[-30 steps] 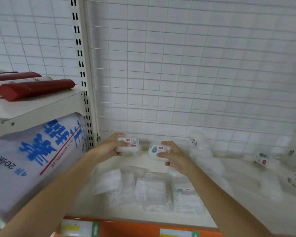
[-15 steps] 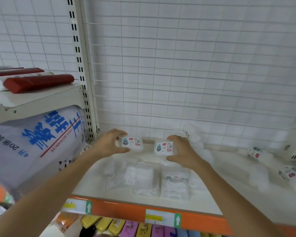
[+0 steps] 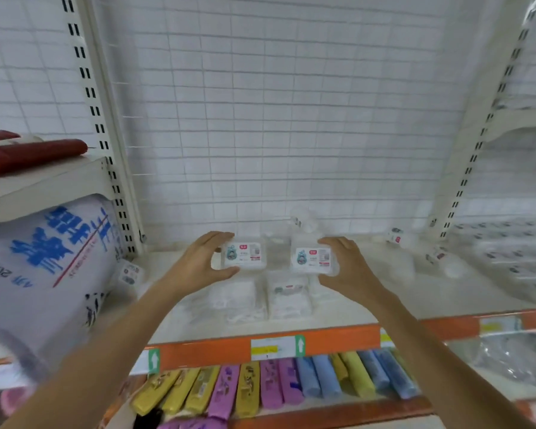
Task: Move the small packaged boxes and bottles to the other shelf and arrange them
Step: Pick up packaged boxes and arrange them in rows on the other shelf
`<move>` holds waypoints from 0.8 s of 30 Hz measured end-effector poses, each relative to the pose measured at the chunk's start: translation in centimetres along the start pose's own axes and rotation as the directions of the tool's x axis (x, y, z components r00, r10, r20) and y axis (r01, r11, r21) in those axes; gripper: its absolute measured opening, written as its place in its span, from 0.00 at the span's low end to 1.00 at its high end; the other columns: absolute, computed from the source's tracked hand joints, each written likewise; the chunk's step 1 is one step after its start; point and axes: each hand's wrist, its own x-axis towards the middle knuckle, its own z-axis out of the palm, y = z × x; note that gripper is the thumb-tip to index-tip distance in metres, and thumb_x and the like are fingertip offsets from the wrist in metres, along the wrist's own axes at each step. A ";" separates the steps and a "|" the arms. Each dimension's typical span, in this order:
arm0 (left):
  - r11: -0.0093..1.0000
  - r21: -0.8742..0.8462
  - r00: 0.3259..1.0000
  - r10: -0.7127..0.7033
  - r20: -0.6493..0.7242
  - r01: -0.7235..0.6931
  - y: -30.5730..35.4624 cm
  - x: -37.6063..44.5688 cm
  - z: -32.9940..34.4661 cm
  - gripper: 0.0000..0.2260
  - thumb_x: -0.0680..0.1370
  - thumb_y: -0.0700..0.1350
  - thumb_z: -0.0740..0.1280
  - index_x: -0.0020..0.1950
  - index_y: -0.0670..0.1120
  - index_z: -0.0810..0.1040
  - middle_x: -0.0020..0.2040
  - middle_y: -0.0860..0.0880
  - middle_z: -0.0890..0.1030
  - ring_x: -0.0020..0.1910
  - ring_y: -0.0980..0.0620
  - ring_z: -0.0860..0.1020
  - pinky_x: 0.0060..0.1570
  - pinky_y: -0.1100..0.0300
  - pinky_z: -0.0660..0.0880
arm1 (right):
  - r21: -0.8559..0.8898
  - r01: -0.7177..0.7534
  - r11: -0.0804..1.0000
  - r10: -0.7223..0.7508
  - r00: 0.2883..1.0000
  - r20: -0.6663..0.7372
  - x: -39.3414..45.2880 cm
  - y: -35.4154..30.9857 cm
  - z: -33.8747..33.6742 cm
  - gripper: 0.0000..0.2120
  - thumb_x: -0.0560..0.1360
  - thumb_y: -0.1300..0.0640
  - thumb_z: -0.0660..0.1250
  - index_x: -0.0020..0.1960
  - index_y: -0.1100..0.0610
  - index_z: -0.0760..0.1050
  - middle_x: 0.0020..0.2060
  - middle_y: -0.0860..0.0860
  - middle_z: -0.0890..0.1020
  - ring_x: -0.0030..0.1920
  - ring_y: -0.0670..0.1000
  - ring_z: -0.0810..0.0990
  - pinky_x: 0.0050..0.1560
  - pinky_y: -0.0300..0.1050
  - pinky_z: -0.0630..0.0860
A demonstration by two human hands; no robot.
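Above the cream shelf (image 3: 384, 308), against white wire-grid backing (image 3: 291, 119), my left hand (image 3: 198, 264) grips one small clear box (image 3: 245, 253), my right hand (image 3: 350, 267) another box (image 3: 313, 258).

Both bare forearms reach up from the near edge of the scene and converge toward the middle, wrists roughly level; the left hand (image 3: 200, 261) has its fingers curled over the far edge and its thumb under the near edge of a small clear plastic box with a white label (image 3: 244, 253), pinching it from the left; the right hand (image 3: 348, 266) mirrors it, fingers arched over the top and thumb below a second small clear plastic box with a white label (image 3: 313, 258), gripping from the right; the hands are apart, palms facing each other.
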 end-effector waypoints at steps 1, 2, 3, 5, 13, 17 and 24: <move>1.000 -0.013 1.000 0.021 0.005 -0.021 0.5 -0.3 0.2 0.35 0.65 0.63 0.64 0.65 0.43 0.71 0.56 0.55 0.71 0.50 0.54 0.75 0.53 0.68 0.70 | -0.010 -0.021 1.000 0.021 1.000 -0.011 -1.0 0.0 -0.4 0.32 0.66 0.61 0.73 0.67 0.56 0.66 0.62 0.52 0.69 0.63 0.52 0.65 0.61 0.36 0.60; 0.999 -0.023 0.999 0.044 0.014 -0.044 0.9 -0.6 0.5 0.34 0.65 0.63 0.64 0.65 0.44 0.71 0.56 0.55 0.71 0.51 0.54 0.75 0.54 0.66 0.71 | -0.022 -0.042 0.999 0.041 0.999 -0.023 -2.1 -0.1 -0.8 0.32 0.66 0.61 0.73 0.68 0.56 0.65 0.62 0.53 0.69 0.63 0.52 0.65 0.61 0.36 0.61; 0.997 -0.037 0.997 0.069 0.020 -0.068 1.5 -1.0 0.9 0.34 0.66 0.63 0.64 0.66 0.44 0.70 0.57 0.55 0.70 0.52 0.54 0.75 0.55 0.65 0.71 | -0.034 -0.069 0.997 0.068 0.997 -0.035 -3.3 -0.2 -1.2 0.32 0.67 0.60 0.73 0.68 0.56 0.65 0.62 0.53 0.69 0.62 0.52 0.65 0.60 0.37 0.61; 0.990 -0.086 0.993 0.117 0.033 -0.114 2.7 -1.6 1.6 0.32 0.66 0.61 0.65 0.65 0.45 0.70 0.58 0.54 0.70 0.53 0.55 0.74 0.56 0.66 0.71 | -0.053 -0.141 0.989 0.138 0.988 -0.064 -6.0 -0.3 -2.2 0.32 0.67 0.60 0.73 0.68 0.57 0.65 0.62 0.53 0.69 0.62 0.53 0.65 0.59 0.39 0.63; 0.904 -0.367 0.939 0.298 0.172 -0.220 9.6 -2.9 8.5 0.30 0.66 0.58 0.69 0.63 0.42 0.73 0.53 0.55 0.68 0.55 0.72 0.67 0.54 0.78 0.66 | -0.089 -0.448 0.890 0.418 0.877 -0.236 -22.2 2.1 -8.2 0.31 0.65 0.64 0.75 0.66 0.57 0.69 0.60 0.55 0.72 0.60 0.55 0.70 0.55 0.44 0.68; 0.862 -0.452 0.896 0.370 0.246 -0.231 14.5 -2.6 13.5 0.31 0.66 0.58 0.68 0.61 0.39 0.73 0.53 0.59 0.66 0.52 0.71 0.67 0.54 0.81 0.62 | -0.119 -0.541 0.832 0.492 0.820 -0.291 -28.1 2.8 -11.4 0.33 0.65 0.62 0.76 0.67 0.58 0.68 0.61 0.54 0.71 0.62 0.55 0.69 0.57 0.47 0.70; 0.822 -0.502 0.866 0.434 0.247 -0.269 23.0 -0.8 21.2 0.29 0.67 0.49 0.76 0.64 0.41 0.71 0.55 0.51 0.64 0.54 0.57 0.69 0.55 0.62 0.73 | -0.143 -0.660 0.737 0.576 0.725 -0.378 -35.8 5.2 -16.0 0.33 0.61 0.48 0.72 0.65 0.57 0.71 0.57 0.53 0.76 0.57 0.53 0.73 0.53 0.44 0.69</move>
